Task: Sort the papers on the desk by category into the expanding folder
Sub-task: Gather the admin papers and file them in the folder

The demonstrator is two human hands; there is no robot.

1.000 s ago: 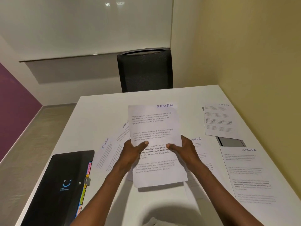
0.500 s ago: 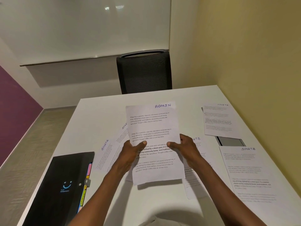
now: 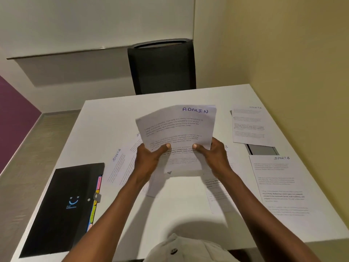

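ADMIN sheet (image 3: 177, 129) being held above mid-desk (image 3: 113, 114), bending; left hand (image 3: 149, 159) and right hand (image 3: 213, 157) each pinching a lower edge, thumbs on top; black expanding folder (image 3: 64, 205) lying closed near left; SPORTS sheets (image 3: 281, 186) lying right

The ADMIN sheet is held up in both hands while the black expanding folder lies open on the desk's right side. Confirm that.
Wrong side. The head view shows the ADMIN sheet gripped by the left hand and right hand, but the black expanding folder lies on the left of the desk, not the right.
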